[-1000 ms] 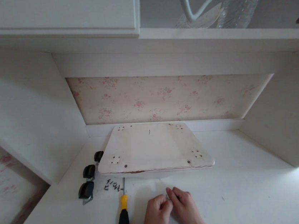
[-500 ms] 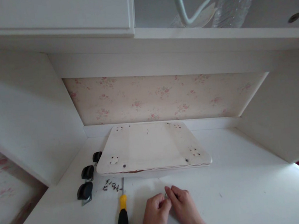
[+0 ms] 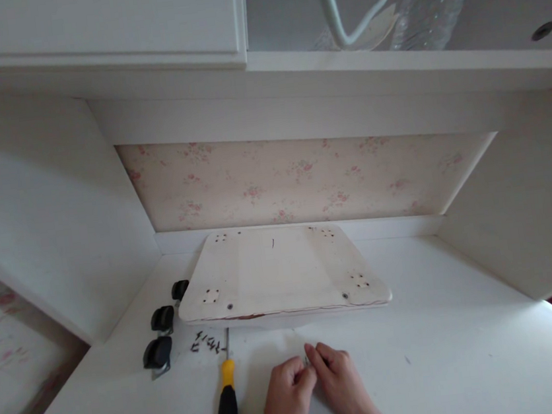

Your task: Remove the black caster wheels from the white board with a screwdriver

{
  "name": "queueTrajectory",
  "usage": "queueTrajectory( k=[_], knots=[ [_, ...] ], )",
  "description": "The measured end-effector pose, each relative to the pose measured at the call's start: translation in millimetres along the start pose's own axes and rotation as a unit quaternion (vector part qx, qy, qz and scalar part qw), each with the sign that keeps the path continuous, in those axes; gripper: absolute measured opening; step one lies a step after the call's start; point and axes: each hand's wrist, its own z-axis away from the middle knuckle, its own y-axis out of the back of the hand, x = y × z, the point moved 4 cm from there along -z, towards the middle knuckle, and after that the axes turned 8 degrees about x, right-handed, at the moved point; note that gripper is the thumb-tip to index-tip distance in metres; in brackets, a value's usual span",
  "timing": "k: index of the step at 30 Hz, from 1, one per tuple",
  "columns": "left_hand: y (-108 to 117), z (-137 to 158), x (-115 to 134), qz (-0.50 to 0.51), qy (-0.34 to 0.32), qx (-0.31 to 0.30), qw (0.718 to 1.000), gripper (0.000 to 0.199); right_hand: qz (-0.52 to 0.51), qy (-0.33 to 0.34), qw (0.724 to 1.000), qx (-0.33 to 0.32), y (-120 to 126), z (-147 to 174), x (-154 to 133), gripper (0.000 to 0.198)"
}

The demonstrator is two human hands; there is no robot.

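My left hand (image 3: 288, 392) and my right hand (image 3: 339, 380) meet over the white desktop, fingers curled and thumbs close together. A tiny piece shows between the fingertips, too small to name. Behind them lies a white board (image 3: 283, 272) with rounded corners, groups of screw holes near its corners and a chipped front edge. To the left of my hands rests a screwdriver (image 3: 226, 405) with a yellow and black handle, its shaft towards the board. Several small dark screws (image 3: 206, 342) are scattered near its tip.
Black casters (image 3: 157, 357) stand in a row along the board's left side. White side panels (image 3: 517, 219) flank the desktop (image 3: 451, 340). Above hangs a cabinet (image 3: 91, 29), with a plastic bottle (image 3: 432, 6) and a white wire (image 3: 342, 26) on its open shelf.
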Motion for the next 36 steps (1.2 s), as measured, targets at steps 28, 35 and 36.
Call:
queueTrajectory(
  k=[28,35,36],
  knots=[
    [-1.0,-1.2,-3.2,0.001,-0.001,0.003,1.000,0.029,-0.001,0.001,1.000,0.001,-1.2,0.2,1.2,0.051],
    [-0.8,-0.3,-1.6,0.009,0.001,-0.002,1.000,0.029,0.006,-0.003,1.000,-0.001,-2.3,-1.5,4.3,0.051],
    [-0.7,-0.4,-1.5,0.007,0.000,-0.001,1.000,0.029,0.006,-0.003,1.000,-0.002,-2.4,-1.9,4.5,0.051]
  ],
)
